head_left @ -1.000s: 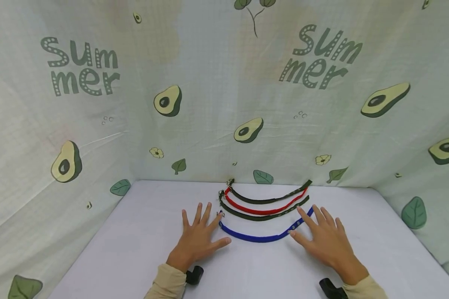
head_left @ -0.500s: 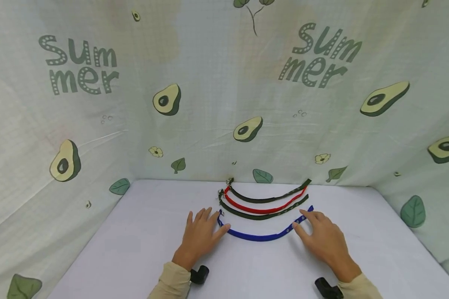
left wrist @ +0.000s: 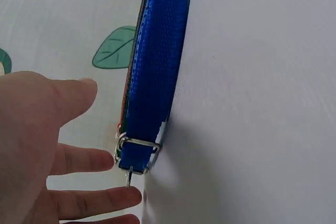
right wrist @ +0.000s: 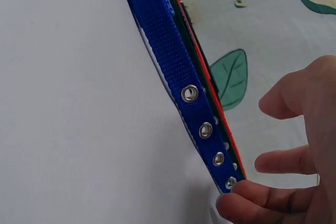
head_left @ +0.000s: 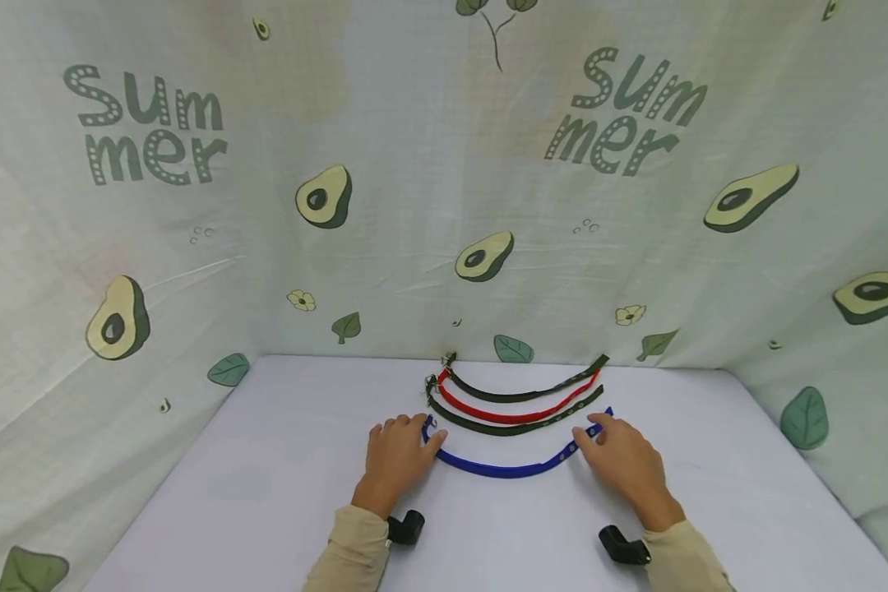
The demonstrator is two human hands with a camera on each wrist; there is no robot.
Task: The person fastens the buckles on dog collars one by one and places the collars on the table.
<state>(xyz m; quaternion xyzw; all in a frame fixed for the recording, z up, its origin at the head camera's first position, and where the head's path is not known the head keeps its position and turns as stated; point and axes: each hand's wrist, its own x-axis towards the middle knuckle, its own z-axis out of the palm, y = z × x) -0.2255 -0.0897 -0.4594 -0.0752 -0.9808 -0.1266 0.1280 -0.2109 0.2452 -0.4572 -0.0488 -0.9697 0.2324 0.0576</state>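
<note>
A blue pet collar [head_left: 499,472] lies in a shallow curve on the white table, its buckle end at the left and its eyelet end at the right. My left hand [head_left: 398,460] is at the buckle end. In the left wrist view the metal buckle [left wrist: 139,142] sits by its fingertips, the thumb apart from the strap. My right hand [head_left: 625,464] is at the other end. In the right wrist view its lower fingertips touch the strap by the last eyelet [right wrist: 230,182], while thumb and forefinger stand clear of it.
Behind the blue collar lie a dark green collar [head_left: 488,429], a red collar [head_left: 518,418] and another dark green collar [head_left: 514,398], all curved alike. A patterned cloth [head_left: 385,288] hangs along the table's back edge. White tabletop [head_left: 511,534] extends toward the front.
Both hands have drawn their spread fingers in, closer to the two ends of the blue collar. The collars stay in about the same place on the table.
</note>
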